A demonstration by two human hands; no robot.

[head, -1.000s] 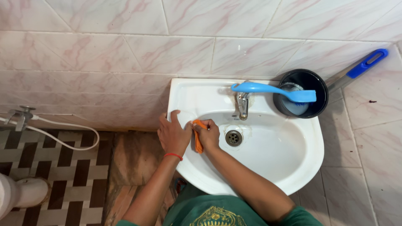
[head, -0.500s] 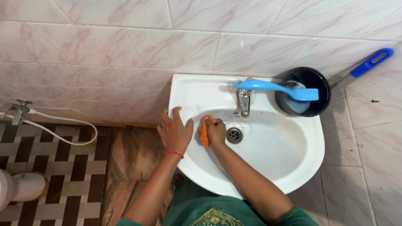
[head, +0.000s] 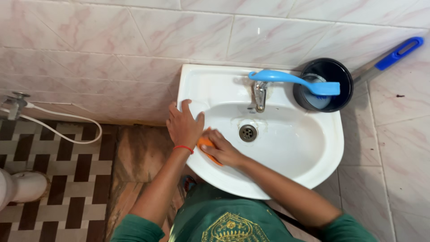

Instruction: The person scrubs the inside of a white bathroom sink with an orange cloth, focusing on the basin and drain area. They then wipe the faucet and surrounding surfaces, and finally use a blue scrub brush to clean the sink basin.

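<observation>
Plainly, risk: the cloth [head: 207,148] could slip from under the right hand [head: 222,150] on the slick sink [head: 286,148] wall.
Cause: flat fingers press it, not a closed grip.
Left hand [head: 183,127]: fingers spread, braced on the rim.
Cloth: orange, crumpled, mostly hidden, low on the basin's left side, near the drain [head: 247,132].
Brush [head: 291,82]: loosely balanced across the tap [head: 258,96]; a knock could tip it.
</observation>
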